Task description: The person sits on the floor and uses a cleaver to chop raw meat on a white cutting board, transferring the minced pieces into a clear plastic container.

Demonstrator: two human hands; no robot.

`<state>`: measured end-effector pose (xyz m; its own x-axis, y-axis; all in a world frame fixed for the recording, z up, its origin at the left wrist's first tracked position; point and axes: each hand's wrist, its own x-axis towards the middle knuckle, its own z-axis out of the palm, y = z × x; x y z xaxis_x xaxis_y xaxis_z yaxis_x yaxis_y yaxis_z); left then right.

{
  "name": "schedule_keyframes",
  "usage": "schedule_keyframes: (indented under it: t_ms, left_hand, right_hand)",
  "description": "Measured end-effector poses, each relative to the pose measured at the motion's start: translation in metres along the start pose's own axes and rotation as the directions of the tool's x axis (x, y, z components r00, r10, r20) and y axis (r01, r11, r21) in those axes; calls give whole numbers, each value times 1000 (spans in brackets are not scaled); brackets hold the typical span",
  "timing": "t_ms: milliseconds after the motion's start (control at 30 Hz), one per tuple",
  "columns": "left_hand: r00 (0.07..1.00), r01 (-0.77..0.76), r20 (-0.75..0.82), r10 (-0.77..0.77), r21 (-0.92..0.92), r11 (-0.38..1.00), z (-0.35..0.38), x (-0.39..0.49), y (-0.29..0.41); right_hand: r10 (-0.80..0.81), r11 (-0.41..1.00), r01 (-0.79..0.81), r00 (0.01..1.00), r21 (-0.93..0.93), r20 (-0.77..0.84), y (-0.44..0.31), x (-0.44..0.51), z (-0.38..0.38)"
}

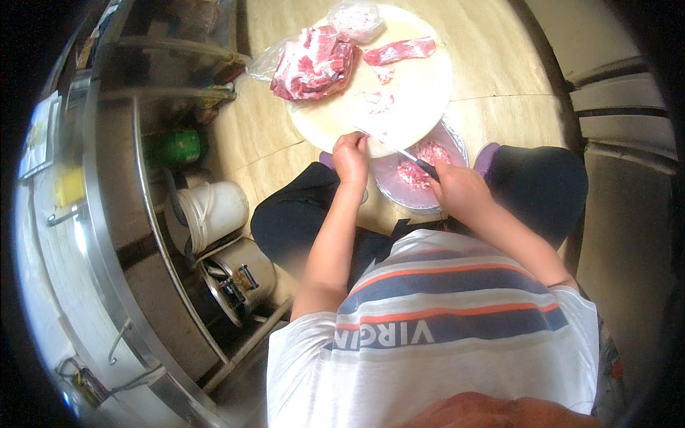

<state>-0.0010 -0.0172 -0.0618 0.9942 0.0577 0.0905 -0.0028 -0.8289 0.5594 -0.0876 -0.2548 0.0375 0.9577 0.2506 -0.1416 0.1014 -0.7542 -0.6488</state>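
Observation:
My right hand (464, 191) grips the black handle of a knife (393, 146), its blade angled up and left over the near edge of a round white cutting board (415, 101). Close to the blade's tip, the fingers of my left hand (351, 162) are drawn together; whether they pinch anything is hidden. On the board lie a large chunk of raw meat (316, 64), a long meat strip (400, 51), small cut pieces (379, 102) and a clear bag with pale contents (356, 20). Below my knife hand, a plastic-lined bowl (456, 140) holds chopped meat (420, 172).
A metal rack (142, 144) runs along the left, with a white bucket (217, 211), a metal pot (257, 267) and a green container (182, 146) by it. My knees flank the bowl. Cabinet-like panels (621, 120) stand at the right.

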Motion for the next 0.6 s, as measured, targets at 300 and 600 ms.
schedule_keyframes:
  t_ms: [300,600]
  left_hand:
    - [944,-274,174,279,-52,960,9,7,16]
    - [997,-65,47,61,96,993,-8,11,3]
  right_hand:
    - [96,994,-90,988,57,-117,10,5,-18]
    - [164,981,-155,984,120,-67,16,5,-25]
